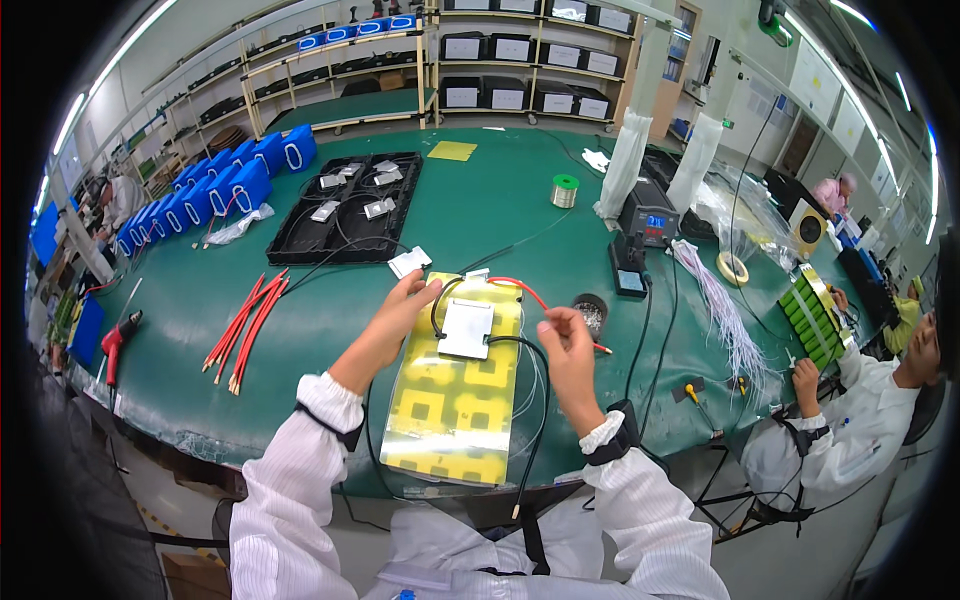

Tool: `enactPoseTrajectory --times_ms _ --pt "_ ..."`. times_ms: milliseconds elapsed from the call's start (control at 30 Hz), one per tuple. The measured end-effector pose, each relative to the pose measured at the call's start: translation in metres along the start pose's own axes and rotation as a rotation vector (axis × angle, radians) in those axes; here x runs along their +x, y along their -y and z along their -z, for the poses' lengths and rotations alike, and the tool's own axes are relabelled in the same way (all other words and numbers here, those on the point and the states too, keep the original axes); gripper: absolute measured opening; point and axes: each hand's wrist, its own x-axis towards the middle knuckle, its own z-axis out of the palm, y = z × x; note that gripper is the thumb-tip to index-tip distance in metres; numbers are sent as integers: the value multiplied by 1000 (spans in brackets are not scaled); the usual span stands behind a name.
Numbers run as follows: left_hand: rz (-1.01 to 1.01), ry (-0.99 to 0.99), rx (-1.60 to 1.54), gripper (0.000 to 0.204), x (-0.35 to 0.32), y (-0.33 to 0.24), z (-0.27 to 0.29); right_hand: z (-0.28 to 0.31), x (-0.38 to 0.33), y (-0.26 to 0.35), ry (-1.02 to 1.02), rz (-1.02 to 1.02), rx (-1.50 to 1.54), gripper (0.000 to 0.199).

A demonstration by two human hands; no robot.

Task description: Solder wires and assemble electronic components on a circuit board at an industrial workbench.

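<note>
A yellow, film-covered battery pack (445, 420) lies in front of me at the table's near edge. A silver, plate-like module (467, 328) with black wires sits on its upper part. My left hand (398, 318) is closed on the pack's upper left edge. From the pack's top a red wire (522, 287) curves right to my right hand (570, 355), which pinches it between thumb and fingers. A black wire (540, 400) loops down the pack's right side. Beyond my left fingertips lies another small silver module (409, 262).
Red wires (245, 330) and a red-handled tool (118, 345) lie left. Behind them are a black tray (345, 210) and blue packs (205, 190). Rightward stand a solder spool (564, 191), a small pot (590, 315), a soldering station (648, 217) and white wires (720, 310). A co-worker (850, 410) sits right.
</note>
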Motion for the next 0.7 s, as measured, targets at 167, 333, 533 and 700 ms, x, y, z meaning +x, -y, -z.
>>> enactPoseTrajectory --times_ms 167,333,533,700 --pt "-188 126 172 65 -81 22 19 9 -23 -7 190 -196 171 15" --pt "-345 72 474 49 -141 59 65 32 -43 -4 178 -250 135 15" --pt "-387 -37 958 42 -171 103 88 77 -73 13 160 -476 266 21" --pt "-297 -263 895 52 -167 91 110 115 -100 15 148 -473 191 21"
